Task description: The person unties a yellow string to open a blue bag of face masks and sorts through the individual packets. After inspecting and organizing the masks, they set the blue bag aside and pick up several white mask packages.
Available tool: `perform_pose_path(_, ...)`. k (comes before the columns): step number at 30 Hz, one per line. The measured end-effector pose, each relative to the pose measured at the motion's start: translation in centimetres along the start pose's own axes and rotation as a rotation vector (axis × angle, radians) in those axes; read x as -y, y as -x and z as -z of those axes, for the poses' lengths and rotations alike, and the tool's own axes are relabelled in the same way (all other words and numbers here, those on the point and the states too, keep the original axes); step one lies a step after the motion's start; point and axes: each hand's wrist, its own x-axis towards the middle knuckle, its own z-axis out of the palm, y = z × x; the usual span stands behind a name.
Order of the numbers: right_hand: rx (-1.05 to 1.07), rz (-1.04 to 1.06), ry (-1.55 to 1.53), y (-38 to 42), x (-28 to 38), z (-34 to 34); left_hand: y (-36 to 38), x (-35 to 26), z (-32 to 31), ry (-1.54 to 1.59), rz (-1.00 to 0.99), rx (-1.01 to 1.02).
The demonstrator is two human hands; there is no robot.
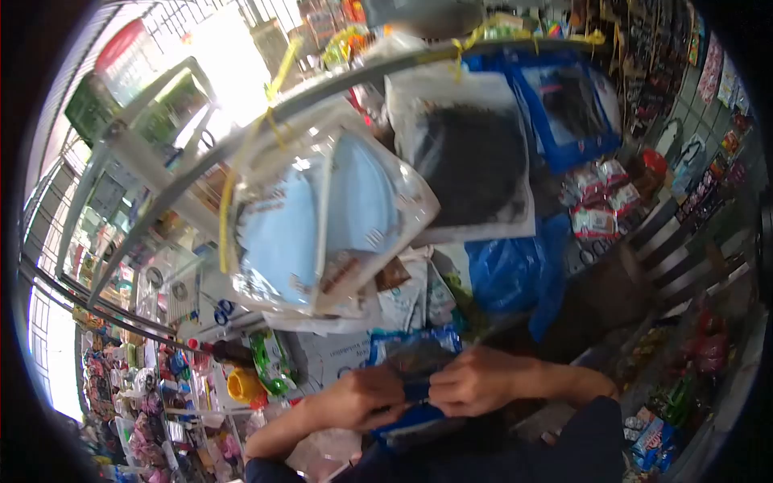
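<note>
Low in the middle of the head view, both my hands grip a blue-edged clear plastic packet [419, 362]. My left hand [366, 396] is closed on its left side, and my right hand [473, 381] pinches its right side, fingers curled in. A dark patch shows through the clear part; what is inside I cannot make out. Blue plastic also shows below my fingers, against my dark clothing. Beyond the packet lie small white pouches [407, 294]. A crumpled blue plastic bag [511, 270] is just past my right hand.
Clear packs of light blue face masks [278, 233] and a pack with black contents [471, 165] hang from a curved metal rail [346, 76]. A blue-edged pouch [568, 109] hangs to the right. Scissors [224, 311] and a green packet [272, 362] are at left.
</note>
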Motion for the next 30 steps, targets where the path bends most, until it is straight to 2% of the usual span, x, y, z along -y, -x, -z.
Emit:
perform_pose_path(9, -0.051, -0.121, -0.048, 3.2, -2.0, 2.2, -3.1, 1.9, -3.1, -0.033, 0.044, -0.101)
perform_pose_path(13, -0.117, -0.128, -0.023, 2.9, -1.8, 1.7, -2.2, 2.2, -3.6, -0.033, 0.092, -0.146)
perform_pose_path(17, -0.074, -0.160, -0.043, 2.3, -1.9, 1.6, -1.1, 2.1, -3.7, -0.076, 0.106, -0.220)
perform_pose_path(20, -0.087, -0.134, 0.016, 1.3, -1.3, 1.6, 0.1, 1.3, -2.8, -0.212, 0.048, -0.239)
perform_pose_path(23, -0.146, -0.110, 0.130, 0.0, -0.3, 0.6, 1.5, 1.0, -2.4, -0.464, -0.091, -0.366)
perform_pose_path(25, -0.232, -0.086, 0.231, -1.1, 0.4, -0.3, 2.5, 0.7, -1.7, -0.506, -0.116, -0.381)
perform_pose_path(28, -0.243, -0.033, 0.285, -1.8, 0.3, -1.6, 4.2, 1.3, -1.4, -0.534, -0.156, -0.383)
perform_pose_path(30, -0.235, -0.069, 0.281, -1.8, 0.5, -2.8, 5.2, 1.8, -1.5, -0.532, -0.178, -0.361)
